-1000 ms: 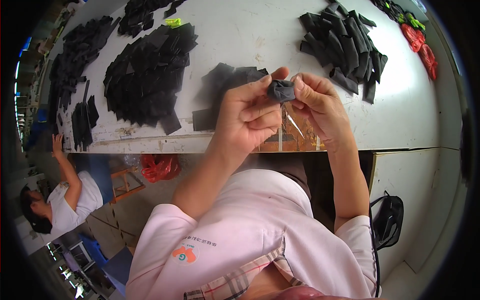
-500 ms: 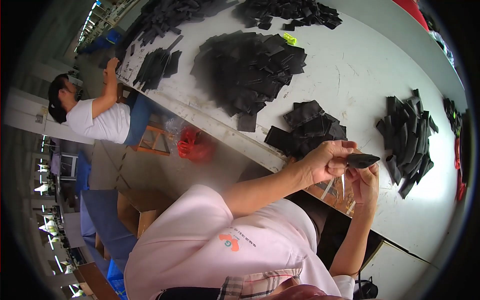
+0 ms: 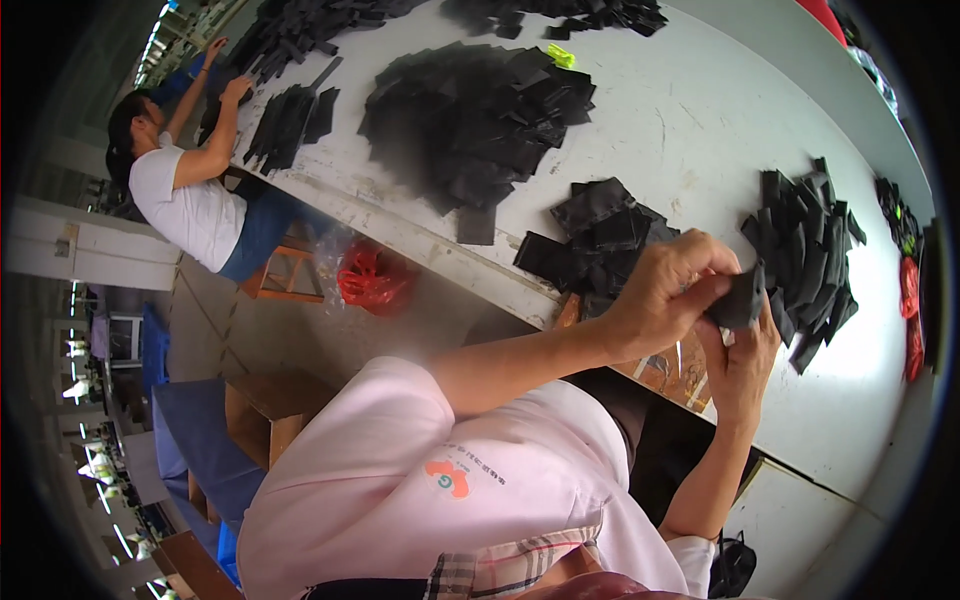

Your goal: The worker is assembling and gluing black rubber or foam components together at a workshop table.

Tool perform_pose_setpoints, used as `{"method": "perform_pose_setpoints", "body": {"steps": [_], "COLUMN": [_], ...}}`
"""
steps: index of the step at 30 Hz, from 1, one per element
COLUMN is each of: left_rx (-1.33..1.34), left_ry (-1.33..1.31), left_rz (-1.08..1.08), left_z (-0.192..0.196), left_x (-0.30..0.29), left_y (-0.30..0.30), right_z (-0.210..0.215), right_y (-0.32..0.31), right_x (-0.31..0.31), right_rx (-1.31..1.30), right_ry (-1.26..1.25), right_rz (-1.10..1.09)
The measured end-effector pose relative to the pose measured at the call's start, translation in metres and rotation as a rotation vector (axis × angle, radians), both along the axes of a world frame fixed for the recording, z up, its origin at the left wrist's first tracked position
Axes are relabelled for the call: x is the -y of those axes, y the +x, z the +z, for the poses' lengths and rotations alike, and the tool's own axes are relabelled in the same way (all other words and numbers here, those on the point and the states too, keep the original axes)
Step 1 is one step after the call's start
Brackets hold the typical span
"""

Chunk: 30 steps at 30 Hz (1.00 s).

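Between both hands, above the table's front edge, is a small black fabric piece point(image 3: 738, 300). My left hand point(image 3: 665, 295) pinches its left edge between thumb and fingers. From below and to the right, my right hand point(image 3: 742, 370) grips the same piece, its fingers partly hidden behind the cloth. A small heap of flat black fabric pieces point(image 3: 605, 235) lies just beyond my left hand. Past my right hand is a pile of narrow, folded-looking black strips point(image 3: 805, 255).
A large heap of black pieces point(image 3: 470, 125) covers the middle of the white table point(image 3: 670, 110), a yellow-green scrap point(image 3: 561, 56) at its edge. Another person point(image 3: 190, 200) works at the far left end. A red plastic bag point(image 3: 375, 278) and wooden stool point(image 3: 290, 268) stand below the table.
My hands have raised and turned the black fabric piece, which now stands more upright. My left hand has shifted up. The other person has reached an arm farther out over the table.
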<state>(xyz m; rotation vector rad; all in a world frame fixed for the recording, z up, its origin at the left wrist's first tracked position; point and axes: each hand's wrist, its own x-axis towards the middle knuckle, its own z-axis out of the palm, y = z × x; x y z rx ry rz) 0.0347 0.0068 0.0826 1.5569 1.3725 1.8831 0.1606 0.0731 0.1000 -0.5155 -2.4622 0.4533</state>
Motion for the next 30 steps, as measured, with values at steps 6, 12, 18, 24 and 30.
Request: {"method": "perform_pose_setpoints", "body": {"steps": [6, 12, 18, 24, 30], "left_rx": [0.611, 0.581, 0.324, 0.066, -0.218], "left_ry": [-0.237, -0.305, -0.348, -0.361, -0.399], "left_rz": [-0.169, -0.415, -0.327, -0.206, -0.122], "left_z": [-0.041, -0.009, -0.003, 0.011, -0.004], "left_x": [0.011, -0.009, -0.012, -0.016, -0.022], "left_y": [0.001, -0.004, 0.004, 0.007, 0.002], "right_z": [-0.046, -0.031, -0.049, -0.054, -0.09], "right_y": [0.005, 0.003, 0.011, 0.007, 0.008], "right_x": [-0.009, -0.004, -0.003, -0.004, -0.006], "right_rx": [-0.02, 0.071, -0.109, -0.288, -0.234], "right_ry": [-0.166, -0.117, -0.246, -0.429, -0.578], "right_rz": [0.04, -0.063, -0.009, 0.056, 0.043]}}
